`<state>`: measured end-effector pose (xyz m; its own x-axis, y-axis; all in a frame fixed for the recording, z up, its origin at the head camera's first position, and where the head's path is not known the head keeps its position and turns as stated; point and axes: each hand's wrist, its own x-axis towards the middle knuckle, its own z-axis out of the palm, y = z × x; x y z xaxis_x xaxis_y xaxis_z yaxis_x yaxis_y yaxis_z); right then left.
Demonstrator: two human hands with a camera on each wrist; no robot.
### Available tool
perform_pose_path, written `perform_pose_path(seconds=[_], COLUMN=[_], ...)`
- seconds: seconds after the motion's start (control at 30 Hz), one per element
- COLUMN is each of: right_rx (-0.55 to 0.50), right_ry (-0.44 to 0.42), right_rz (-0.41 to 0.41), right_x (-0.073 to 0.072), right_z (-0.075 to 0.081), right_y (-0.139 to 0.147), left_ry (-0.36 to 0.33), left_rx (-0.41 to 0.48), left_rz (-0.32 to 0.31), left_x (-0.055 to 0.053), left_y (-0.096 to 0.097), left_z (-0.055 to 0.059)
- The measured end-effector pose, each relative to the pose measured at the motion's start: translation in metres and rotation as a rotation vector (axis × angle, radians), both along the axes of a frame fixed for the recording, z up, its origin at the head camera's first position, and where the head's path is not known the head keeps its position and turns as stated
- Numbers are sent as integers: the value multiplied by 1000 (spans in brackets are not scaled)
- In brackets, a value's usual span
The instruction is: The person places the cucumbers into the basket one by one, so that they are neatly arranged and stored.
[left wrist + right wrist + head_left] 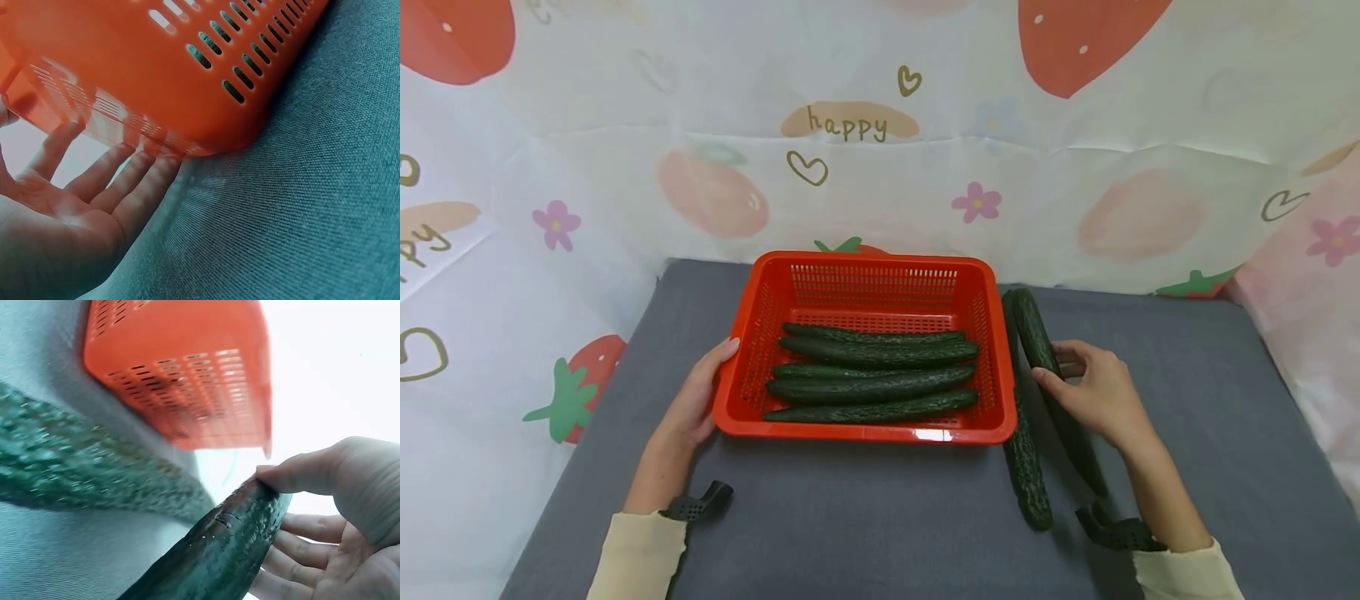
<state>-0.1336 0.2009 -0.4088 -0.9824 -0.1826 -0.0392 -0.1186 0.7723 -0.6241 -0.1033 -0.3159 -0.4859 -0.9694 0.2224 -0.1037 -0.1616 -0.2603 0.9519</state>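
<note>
While the right hand (1097, 392) pinches a cucumber (1072, 429), thumb against fingers, right of the red basket (865, 431), the left hand (696, 396) touches its left side, fingers spread. Advise: pinch near mid-length, basket braced.

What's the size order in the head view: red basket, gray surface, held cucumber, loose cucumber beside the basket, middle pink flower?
1. Gray surface
2. Red basket
3. Held cucumber and loose cucumber: unranked; they look alike, and the basket partly hides the loose one
4. Middle pink flower
</note>
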Motion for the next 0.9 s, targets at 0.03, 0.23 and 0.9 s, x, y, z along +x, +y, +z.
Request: perform_pose_path(seconds=[0.03,0.23,0.9], right_rx=[0,12,62], right_ry=[7,50,183], right_rz=[5,40,219], right_x=[0,-3,-26], right_z=[3,21,72], right_y=[-1,-8,-52], left_ry=[-2,-8,-53], left_rx=[-3,-18,-28], left_rz=[2,10,39], left_x=[0,-1,1], left_y=[0,0,1], left_z=[0,1,1])
